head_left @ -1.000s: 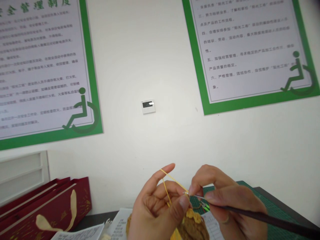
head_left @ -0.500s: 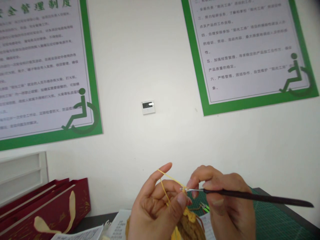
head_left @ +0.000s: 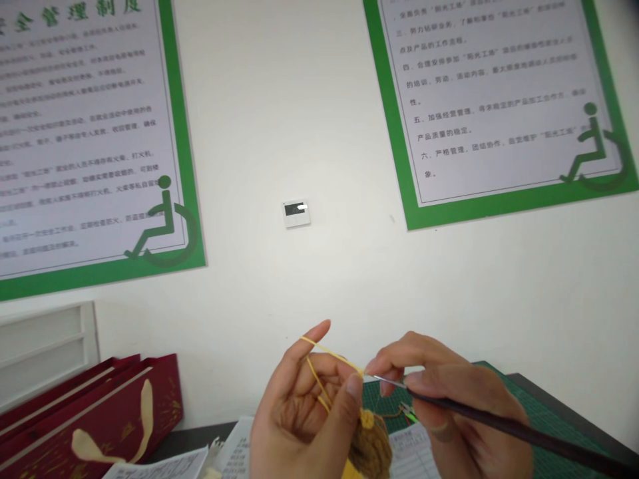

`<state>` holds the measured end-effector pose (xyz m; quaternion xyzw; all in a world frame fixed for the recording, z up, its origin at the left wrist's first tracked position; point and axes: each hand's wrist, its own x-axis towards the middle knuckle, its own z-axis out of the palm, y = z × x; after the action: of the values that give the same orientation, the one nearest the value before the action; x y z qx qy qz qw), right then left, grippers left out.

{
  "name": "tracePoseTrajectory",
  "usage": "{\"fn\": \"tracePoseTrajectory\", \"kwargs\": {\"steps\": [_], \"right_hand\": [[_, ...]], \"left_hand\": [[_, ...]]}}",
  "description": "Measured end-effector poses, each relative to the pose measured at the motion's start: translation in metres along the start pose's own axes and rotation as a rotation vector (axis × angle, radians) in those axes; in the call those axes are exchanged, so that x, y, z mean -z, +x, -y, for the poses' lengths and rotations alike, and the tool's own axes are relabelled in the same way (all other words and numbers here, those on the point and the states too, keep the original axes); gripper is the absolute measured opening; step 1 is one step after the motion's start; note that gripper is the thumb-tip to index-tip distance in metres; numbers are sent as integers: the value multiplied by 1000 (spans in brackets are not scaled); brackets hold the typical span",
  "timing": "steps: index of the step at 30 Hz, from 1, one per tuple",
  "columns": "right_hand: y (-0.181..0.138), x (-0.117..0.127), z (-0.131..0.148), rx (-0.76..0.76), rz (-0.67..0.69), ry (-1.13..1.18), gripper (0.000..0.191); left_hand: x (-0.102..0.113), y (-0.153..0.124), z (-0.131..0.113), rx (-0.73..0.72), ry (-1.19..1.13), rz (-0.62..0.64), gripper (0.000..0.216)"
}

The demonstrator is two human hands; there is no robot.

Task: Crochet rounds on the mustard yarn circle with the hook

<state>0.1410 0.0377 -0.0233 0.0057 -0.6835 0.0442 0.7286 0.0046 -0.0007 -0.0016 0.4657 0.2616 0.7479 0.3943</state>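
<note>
My left hand (head_left: 309,406) is closed, thumb and fingers pinching a yellow crochet piece (head_left: 367,418). From its raised index finger, yellow yarn (head_left: 327,348) runs taut down to the pinch. A mustard-brown, fuzzy part (head_left: 372,451) hangs below; I cannot make out what it is. Between the thumb and fingers of my right hand (head_left: 449,392) is a crochet hook (head_left: 479,412) with a slim metal shaft and a long dark handle. Its tip points left, close to the yarn beside my left thumb. Whether a loop sits on the tip is too small to tell.
Dark red gift bags (head_left: 124,412) with cream ribbon handles stand at left. Printed papers (head_left: 164,464) lie on the dark table. A green cutting mat (head_left: 564,426) is behind my right hand, with green-handled pliers (head_left: 408,412) on it. Green-framed posters (head_left: 182,146) hang on the wall.
My left hand has shifted slightly left and up. My right hand has moved right, tilting the hook so its handle slopes lower, and the crochet piece now hangs more in view.
</note>
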Motion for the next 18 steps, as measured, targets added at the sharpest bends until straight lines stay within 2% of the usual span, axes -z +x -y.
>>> {"fn": "tracePoseTrajectory", "kwargs": {"steps": [6, 18], "right_hand": [[-7, -11, -1, -201, -99, 230, 13], [-8, -22, -10, -351, -213, 359, 10]], "left_hand": [[5, 4, 1, 49, -54, 60, 51], [0, 3, -1, 63, -112, 64, 56]]}}
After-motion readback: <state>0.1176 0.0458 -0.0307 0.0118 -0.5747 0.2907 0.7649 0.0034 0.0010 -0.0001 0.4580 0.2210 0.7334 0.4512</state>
